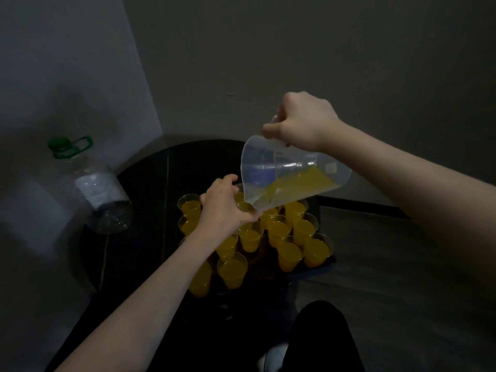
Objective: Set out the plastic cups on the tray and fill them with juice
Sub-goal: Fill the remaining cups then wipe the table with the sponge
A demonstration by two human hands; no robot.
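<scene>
Dim grey walls meet in a corner behind a round black table (150, 183). At its middle, a dark tray (320, 264) holds clear plastic cups (288, 255) of yellow juice. Above the tray's far edge, the right hand (303, 122) grips a tilted clear plastic jug (292, 174) by the handle, spout lowered over a cup (245, 206) gripped by the left hand (225, 208). Left of the tray stands a large clear bottle with green cap (91, 183).
</scene>
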